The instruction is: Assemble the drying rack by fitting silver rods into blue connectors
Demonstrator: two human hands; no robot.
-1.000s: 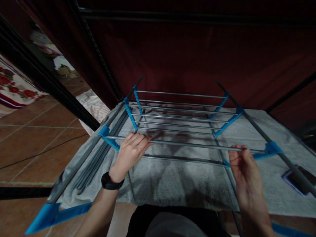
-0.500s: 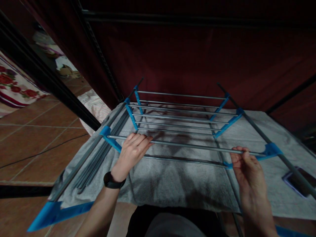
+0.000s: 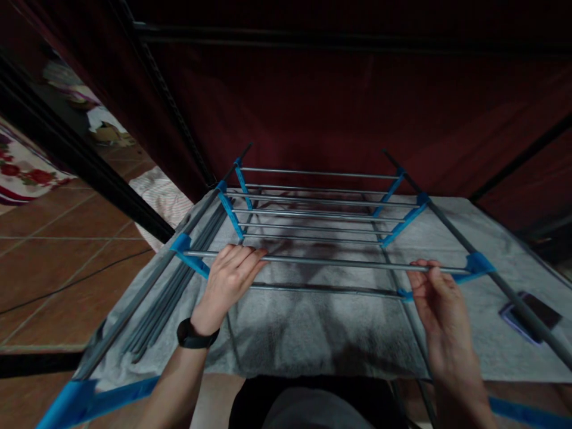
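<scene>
A rack of grey metal tubes joined by blue plastic brackets lies on a grey towel [image 3: 313, 333]. My left hand [image 3: 232, 277], with a black band on its wrist, is wrapped over a crosswise metal tube [image 3: 330, 262] near its left end. My right hand [image 3: 435, 292] pinches that tube close to its right end, palm turned up. The tube's ends meet a left blue bracket [image 3: 182, 244] and a right blue bracket [image 3: 480, 264]. Behind it, several more cross tubes [image 3: 322, 213] span between other brackets.
Several loose metal tubes [image 3: 179, 286] lie on the towel at the left. A phone [image 3: 529, 316] rests at the right, partly behind a long side tube [image 3: 460, 235]. A dark red fabric wall [image 3: 313, 113] stands behind. A cable [image 3: 75, 277] crosses the tiled floor.
The view has shifted slightly, so the rack and both hands appear a little further left. Both hands keep their hold on the same tube.
</scene>
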